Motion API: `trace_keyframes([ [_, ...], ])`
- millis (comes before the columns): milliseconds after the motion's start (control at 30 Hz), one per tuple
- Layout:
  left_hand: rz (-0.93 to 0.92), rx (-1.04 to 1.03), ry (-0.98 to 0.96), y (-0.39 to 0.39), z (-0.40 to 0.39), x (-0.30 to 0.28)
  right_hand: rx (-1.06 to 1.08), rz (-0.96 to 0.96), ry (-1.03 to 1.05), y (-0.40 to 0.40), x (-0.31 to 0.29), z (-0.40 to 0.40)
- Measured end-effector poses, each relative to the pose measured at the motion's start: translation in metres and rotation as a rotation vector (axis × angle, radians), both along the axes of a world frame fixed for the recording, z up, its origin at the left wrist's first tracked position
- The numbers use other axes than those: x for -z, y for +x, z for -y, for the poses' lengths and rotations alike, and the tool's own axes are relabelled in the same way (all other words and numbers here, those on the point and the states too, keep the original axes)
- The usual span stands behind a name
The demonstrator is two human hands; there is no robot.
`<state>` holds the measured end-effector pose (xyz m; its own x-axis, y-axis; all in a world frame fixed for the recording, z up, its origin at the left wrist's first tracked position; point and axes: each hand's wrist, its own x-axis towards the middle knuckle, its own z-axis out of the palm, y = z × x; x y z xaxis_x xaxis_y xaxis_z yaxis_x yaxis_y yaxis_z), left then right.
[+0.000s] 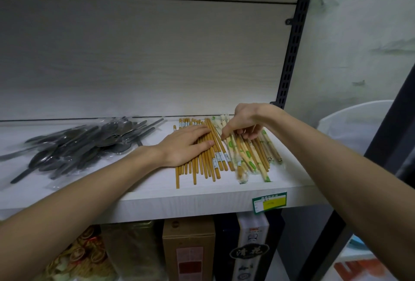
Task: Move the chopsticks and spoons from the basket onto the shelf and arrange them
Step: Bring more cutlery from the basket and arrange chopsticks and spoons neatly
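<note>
on the shelf (157, 200) the spoons (78, 143) are already piled, the brown chopsticks (202, 159) are pressed flat by the left hand (186, 146), and wrapped chopsticks (253, 157) are pinched by the right hand (244, 121), alignment seemingly remaining.

A shop — price label (269, 201) on shelf (157, 200).

White shelf (157, 200) in front of me, wood-grain face, green-yellow price tag (269, 201) on front edge toward right. Spoons (85, 143) in clear wrap heaped on left part, handles pointing mixed ways. Brown chopsticks (203, 164) side by side at middle, lying front to back, ends uneven. Wrapped chopsticks (253, 157) with green print just right of them, fanned, some crossing. My left forearm (116, 175) rests across front edge.
</note>
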<state>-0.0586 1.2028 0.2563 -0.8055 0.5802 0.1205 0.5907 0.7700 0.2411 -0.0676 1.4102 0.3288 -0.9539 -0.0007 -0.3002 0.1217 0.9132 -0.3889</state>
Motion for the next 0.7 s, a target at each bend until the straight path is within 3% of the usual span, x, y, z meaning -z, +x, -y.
trace_keyframes([
  [200, -0.015, 0.001, 0.025, 0.001, 0.000, 0.000, -0.013, 0.069, -0.012, 0.003, -0.001, -0.002],
  [433, -0.016, 0.009, 0.033, 0.002, 0.000, -0.001, 0.018, 0.023, -0.057, 0.008, 0.011, 0.004],
  [700, -0.009, 0.020, 0.041, -0.003, 0.000, -0.001, 0.045, -0.054, -0.313, 0.014, 0.022, 0.002],
])
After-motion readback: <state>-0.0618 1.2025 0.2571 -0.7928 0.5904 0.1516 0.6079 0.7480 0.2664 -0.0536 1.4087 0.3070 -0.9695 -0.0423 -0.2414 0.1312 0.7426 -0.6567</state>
